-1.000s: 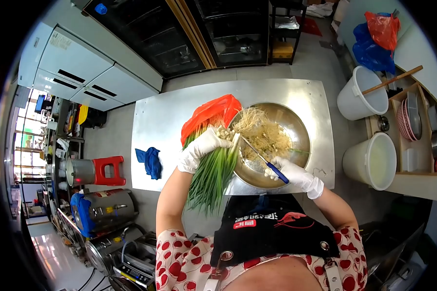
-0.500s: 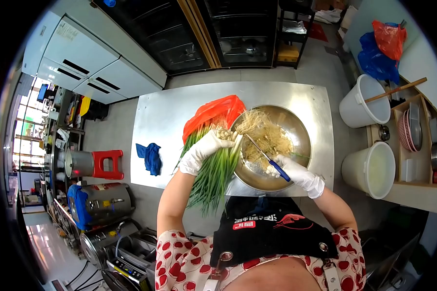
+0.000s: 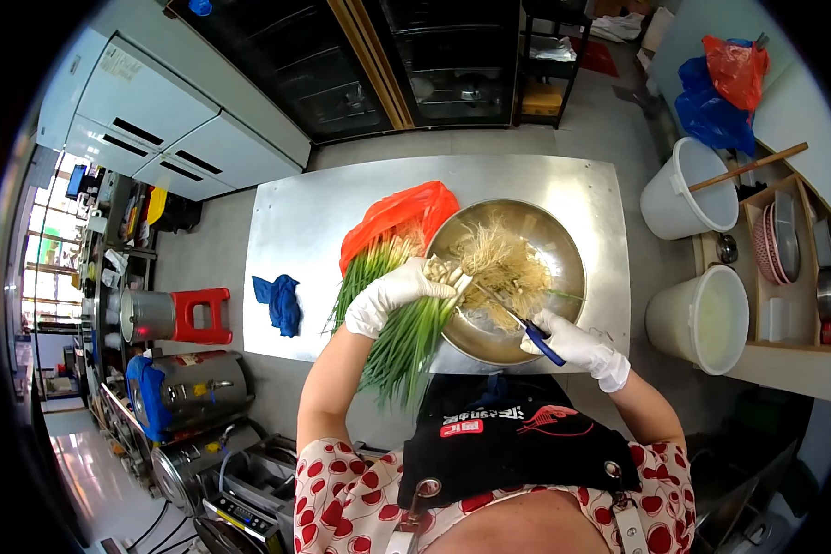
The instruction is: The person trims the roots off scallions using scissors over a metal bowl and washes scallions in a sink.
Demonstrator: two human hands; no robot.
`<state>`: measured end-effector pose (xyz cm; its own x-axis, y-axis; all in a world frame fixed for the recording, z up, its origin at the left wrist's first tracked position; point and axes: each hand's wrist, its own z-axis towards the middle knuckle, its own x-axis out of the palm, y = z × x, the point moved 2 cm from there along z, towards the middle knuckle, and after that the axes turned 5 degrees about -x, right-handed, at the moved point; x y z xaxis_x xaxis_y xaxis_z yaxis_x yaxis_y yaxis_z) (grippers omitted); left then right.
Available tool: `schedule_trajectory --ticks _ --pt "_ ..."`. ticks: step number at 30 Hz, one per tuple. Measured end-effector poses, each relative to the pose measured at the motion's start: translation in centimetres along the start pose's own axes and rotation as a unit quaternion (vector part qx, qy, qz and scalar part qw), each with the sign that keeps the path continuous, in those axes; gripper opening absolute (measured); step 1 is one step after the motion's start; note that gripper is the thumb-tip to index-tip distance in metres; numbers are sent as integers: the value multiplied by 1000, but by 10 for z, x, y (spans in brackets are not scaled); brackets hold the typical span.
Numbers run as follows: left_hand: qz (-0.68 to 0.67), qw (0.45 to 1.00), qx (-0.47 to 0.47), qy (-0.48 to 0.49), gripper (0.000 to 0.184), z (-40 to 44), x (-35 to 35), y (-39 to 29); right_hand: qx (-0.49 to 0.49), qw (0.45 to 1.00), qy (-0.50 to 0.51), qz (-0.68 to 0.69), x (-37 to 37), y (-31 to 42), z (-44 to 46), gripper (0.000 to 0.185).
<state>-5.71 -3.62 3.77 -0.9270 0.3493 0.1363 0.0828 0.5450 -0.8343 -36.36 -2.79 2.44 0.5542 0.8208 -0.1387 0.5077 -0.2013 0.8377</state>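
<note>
My left hand (image 3: 400,292), in a white glove, is closed around a bunch of green onions (image 3: 406,346). Their white ends and stringy roots point right over the rim of a steel bowl (image 3: 571,242), while the green leaves hang past the table's near edge. Gloved in white too, my right hand (image 3: 577,346) grips blue-handled scissors (image 3: 543,342). The blades reach up-left to the white ends beside my left fingers. Cut roots (image 3: 517,277) lie heaped in the bowl. More green onions (image 3: 369,268) stick out of a red plastic bag (image 3: 402,208) behind my left hand.
The steel table (image 3: 291,208) also bears a crumpled blue cloth (image 3: 280,303) at left. Two white buckets (image 3: 688,198) stand to the right, one with a wooden stick (image 3: 748,167) across it. A red stool (image 3: 203,316) is on the floor at left.
The roots held over the bowl's left rim have dropped into the bowl or lowered toward it. My right hand and scissors have shifted slightly right and down. The view has moved slightly.
</note>
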Motion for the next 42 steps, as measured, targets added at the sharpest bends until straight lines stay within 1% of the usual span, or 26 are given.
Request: schedule_trajectory --ticks 1,4,7,10,13,16,19,20,23,26,28,31,32,35,40,42 --pt "39 999 1 23 30 1 -1 -2 -5 1000 0 9 1 -6 2 58" --pt "48 998 -17 30 29 9 0 5 -25 1000 2 12 5 -8 9 59" --pt "39 998 -33 27 28 10 6 4 -22 1000 4 -2 7 -2 11 64" --pt "80 996 -43 4 23 8 12 -1 -21 1000 4 -10 7 -8 18 66" --pt "84 995 -51 -17 23 9 14 -1 -20 1000 12 -17 4 -2 20 67" --pt "66 995 -75 -5 22 13 15 -1 -7 999 10 -34 4 0 21 67" --pt "138 990 -20 -30 23 21 14 6 -13 999 5 -43 5 -12 26 67" --pt "140 989 -30 -27 22 23 13 9 -18 999 4 -43 5 -16 27 67" --pt "148 988 -46 -12 22 27 13 11 -28 999 -1 -22 7 -14 23 62" --pt "138 989 -48 1 21 26 17 7 -45 998 -32 38 16 -27 23 52" --pt "116 991 -61 10 20 20 23 -6 -37 997 -52 53 17 -22 17 47" --pt "128 988 -88 11 22 22 24 -8 -30 996 -71 52 16 -24 13 43" --pt "136 988 -76 13 22 23 25 -8 -29 996 -76 48 15 -26 12 43" --pt "153 987 -48 21 24 26 28 -8 -22 996 -81 22 15 -24 7 46" --pt "157 987 -15 31 25 24 44 -11 -17 998 -60 2 18 -22 7 57" --pt "137 989 -31 43 25 27 40 -5 -15 998 -57 -12 17 -22 8 60"
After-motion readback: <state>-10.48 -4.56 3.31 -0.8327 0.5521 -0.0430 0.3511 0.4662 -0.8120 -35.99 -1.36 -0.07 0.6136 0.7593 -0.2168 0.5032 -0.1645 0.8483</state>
